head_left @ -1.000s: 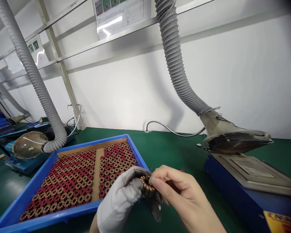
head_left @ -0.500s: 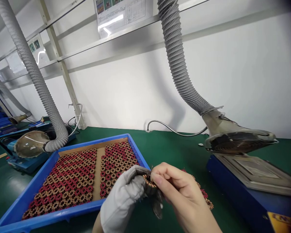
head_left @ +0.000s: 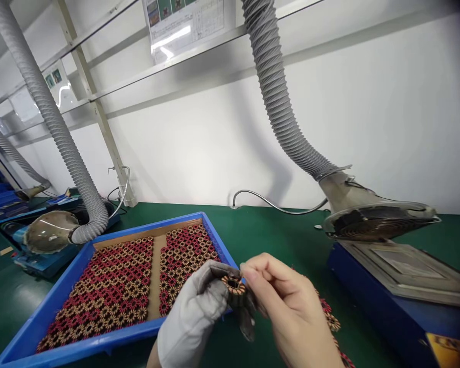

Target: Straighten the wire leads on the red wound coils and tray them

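My left hand [head_left: 203, 301] wears a white glove with dirty grey fingertips. It is closed around a small toroidal coil [head_left: 233, 285], a ring core wound with copper-coloured wire, its round face turned up toward me. My right hand [head_left: 281, 296] is bare, thumb and forefinger pinched together at the coil's upper right edge. Whatever sits between those fingertips is too small to make out. More coils [head_left: 331, 321], copper and red, lie on the green table partly hidden behind my right hand.
Left of my hands, a blue tray [head_left: 99, 343] holds many copper and red coils in two blocks on cardboard. At right stands a blue machine [head_left: 371, 291] with a metal top under a fume hood [head_left: 379, 222] on a grey hose [head_left: 276, 97]. Another hood [head_left: 49, 232] hangs at left.
The coil has tilted so its round face and central hole now show. My right fingertips have moved slightly from over it to its upper edge. More loose coils show behind my right hand.
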### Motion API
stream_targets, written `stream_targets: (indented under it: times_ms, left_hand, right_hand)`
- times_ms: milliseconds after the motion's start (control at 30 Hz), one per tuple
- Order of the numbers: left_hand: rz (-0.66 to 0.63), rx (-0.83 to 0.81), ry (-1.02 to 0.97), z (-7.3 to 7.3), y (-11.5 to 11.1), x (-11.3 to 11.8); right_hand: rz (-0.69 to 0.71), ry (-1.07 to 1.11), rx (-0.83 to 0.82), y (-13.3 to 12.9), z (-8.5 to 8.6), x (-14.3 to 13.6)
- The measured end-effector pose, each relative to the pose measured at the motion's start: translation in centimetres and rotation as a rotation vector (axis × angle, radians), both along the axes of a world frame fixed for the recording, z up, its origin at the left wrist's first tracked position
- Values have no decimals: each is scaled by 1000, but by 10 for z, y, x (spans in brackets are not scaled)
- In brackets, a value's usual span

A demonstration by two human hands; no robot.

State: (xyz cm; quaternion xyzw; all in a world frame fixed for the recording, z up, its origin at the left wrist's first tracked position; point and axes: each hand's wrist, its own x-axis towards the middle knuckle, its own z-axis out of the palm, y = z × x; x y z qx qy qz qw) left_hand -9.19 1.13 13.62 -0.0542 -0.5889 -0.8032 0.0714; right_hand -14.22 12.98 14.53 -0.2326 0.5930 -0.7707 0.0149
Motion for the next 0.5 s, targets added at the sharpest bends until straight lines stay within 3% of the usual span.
stream_targets:
  times_ms: [100, 200, 300, 500]
  left_hand:
    - [-17, 23, 33, 2, 0, 0]
    - [33, 21, 56, 2, 1, 1]
    - [99, -59, 48, 4, 2, 2]
    - [86, -105, 17, 8, 4, 4]
  right_hand:
    - [-69, 89, -76, 1, -4, -4]
    - [-26, 115, -121, 3, -2, -1]
    - [6, 112, -24, 3, 4, 6]
    - [65, 127, 61, 5, 6, 5]
